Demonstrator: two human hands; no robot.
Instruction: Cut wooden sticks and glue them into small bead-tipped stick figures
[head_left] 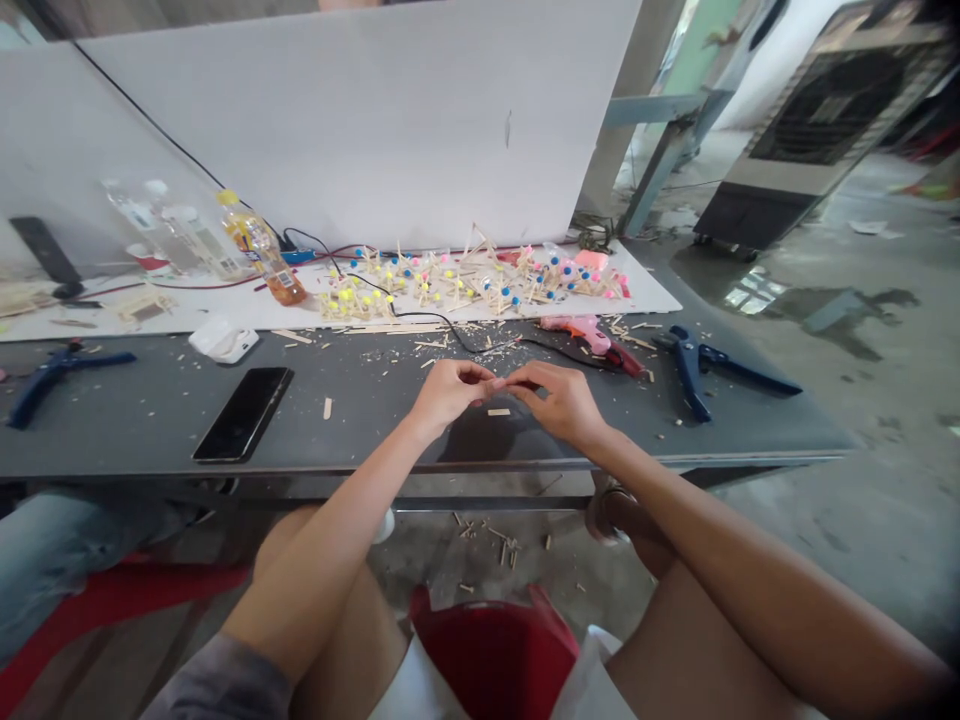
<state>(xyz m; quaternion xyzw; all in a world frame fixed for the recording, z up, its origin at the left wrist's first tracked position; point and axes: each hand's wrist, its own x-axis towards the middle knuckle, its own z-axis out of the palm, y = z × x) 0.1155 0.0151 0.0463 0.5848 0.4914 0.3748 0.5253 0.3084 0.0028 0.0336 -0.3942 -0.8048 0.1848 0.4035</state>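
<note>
My left hand (448,393) and my right hand (556,396) meet fingertip to fingertip just above the grey tabletop. Both are closed in a pinch; whatever lies between the fingers is too small or hidden to name. Below the fingertips lies a short flat wooden stick piece (498,412). Beyond my right hand rests a pink glue gun (589,332), its black cord running left across the table. Many small wooden stick figures with yellow, blue and pink balls (480,280) crowd the white board behind my hands.
Blue cutters (694,370) lie at the right, another blue pair (52,380) at far left. A black phone (244,414) and a white case (223,341) sit left of my hands. A bottle with orange liquid (262,250) leans on the board. Wood scraps litter table and floor.
</note>
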